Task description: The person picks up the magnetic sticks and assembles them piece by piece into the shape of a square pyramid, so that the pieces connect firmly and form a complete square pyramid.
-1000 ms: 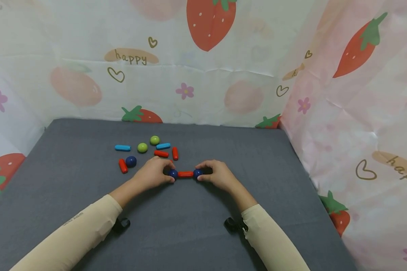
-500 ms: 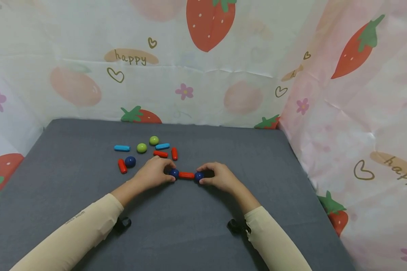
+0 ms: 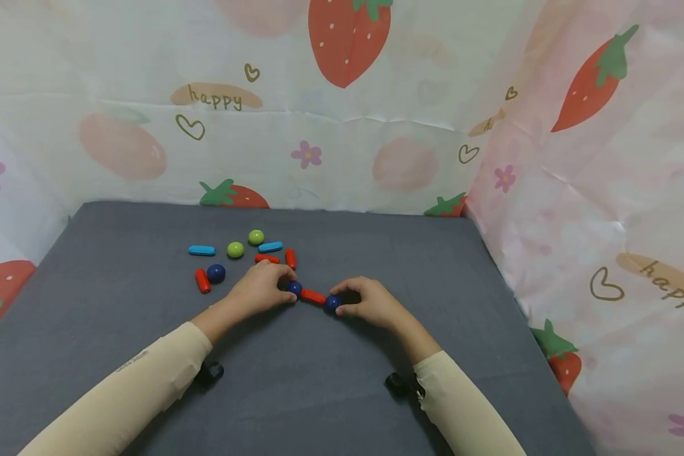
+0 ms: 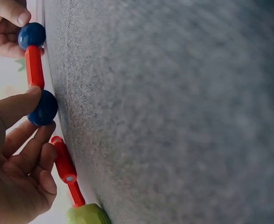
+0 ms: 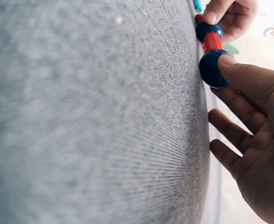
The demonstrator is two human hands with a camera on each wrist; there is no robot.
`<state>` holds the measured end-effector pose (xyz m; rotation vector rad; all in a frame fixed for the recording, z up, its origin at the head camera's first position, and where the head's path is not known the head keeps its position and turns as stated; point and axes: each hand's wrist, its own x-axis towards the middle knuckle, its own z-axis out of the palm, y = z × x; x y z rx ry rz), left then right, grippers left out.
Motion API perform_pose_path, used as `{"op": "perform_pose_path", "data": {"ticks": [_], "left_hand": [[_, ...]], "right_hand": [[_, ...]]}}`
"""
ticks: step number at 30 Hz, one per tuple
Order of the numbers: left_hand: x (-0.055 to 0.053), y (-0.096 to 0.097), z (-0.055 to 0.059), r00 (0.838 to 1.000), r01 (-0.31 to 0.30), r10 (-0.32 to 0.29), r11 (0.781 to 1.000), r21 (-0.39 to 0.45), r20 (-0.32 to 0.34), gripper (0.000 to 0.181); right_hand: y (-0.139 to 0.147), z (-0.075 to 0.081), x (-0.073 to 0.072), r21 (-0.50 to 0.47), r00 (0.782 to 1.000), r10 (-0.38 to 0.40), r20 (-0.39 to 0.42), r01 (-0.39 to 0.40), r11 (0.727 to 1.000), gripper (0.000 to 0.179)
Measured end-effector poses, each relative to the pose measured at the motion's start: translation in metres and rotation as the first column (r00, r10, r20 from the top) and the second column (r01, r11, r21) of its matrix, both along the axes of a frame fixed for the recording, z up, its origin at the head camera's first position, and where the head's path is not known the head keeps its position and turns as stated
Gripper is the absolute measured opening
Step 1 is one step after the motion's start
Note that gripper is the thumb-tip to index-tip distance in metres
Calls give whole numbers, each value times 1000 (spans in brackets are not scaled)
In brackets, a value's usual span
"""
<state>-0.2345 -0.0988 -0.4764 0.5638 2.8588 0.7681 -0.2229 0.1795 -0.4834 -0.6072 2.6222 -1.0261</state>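
Fingers (image 4: pixel 36 145) pinched: your left hand (image 3: pixel 262 289) grips one glossy blue ball (image 3: pixel 294 289), your right hand (image 3: pixel 372 304) a second blue ball (image 3: pixel 332 304); a ridged red rod (image 3: pixel 313 297) joins them over woven grey cloth (image 3: pixel 319 386).

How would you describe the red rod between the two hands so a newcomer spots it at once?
On the grey tabletop, find the left hand and the right hand facing each other. Each pinches a dark blue ball, and the red rod spans the gap between those balls. Unlike the other red rods, it has a ball at each end.
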Motion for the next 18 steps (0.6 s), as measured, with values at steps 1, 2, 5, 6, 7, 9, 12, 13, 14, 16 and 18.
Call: {"op": "perform_pose_path", "data": {"ticks": [1,2,5,6,7,9,12,13,14,16,18], "left_hand": [[-1,1,0,1000,2,-2,1000,0,-3,33],[-2,1,-1,1000,4,-4,1000,1,-5,33],[-4,4,-2,1000,15,-15,1000,-1,-17,33],[-5,5,-2,1000,18,-18,1000,-4,-20,33],[-5,6,-1,1000,20,-21,1000,-7,-23,33],[-6,8,-1,999,23,-23,1000,-18,-32,33],[-8,11,-1,999,24,-25,999,-24,-38,33],[-9,12,-1,999,23,-24,999,-24,-40,33],[-9,12,-1,999,22,-23,999,-24,-41,33],[-10,14,-1,999,21,-22,999,-25,-43,33],[-10,16,-1,999,19,-20,999,-26,-43,34]], "right_hand": [[0,0,0,2,1000,4,-3,-4,1000,32],[1,0,1,2,1000,7,-4,-7,1000,32],[2,1,3,5,1000,19,-10,-19,1000,31],[2,2,4,2,1000,23,-9,-23,1000,31],[2,2,5,5,1000,27,-9,-27,1000,31],[3,3,7,7,999,34,-9,-34,999,30],[3,3,9,12,999,45,-13,-45,999,30],[2,3,9,15,999,50,-14,-50,999,30],[2,4,10,17,998,55,-16,-54,998,30],[2,4,12,20,998,65,-19,-65,998,30],[2,4,14,23,997,75,-20,-75,997,30]]}}
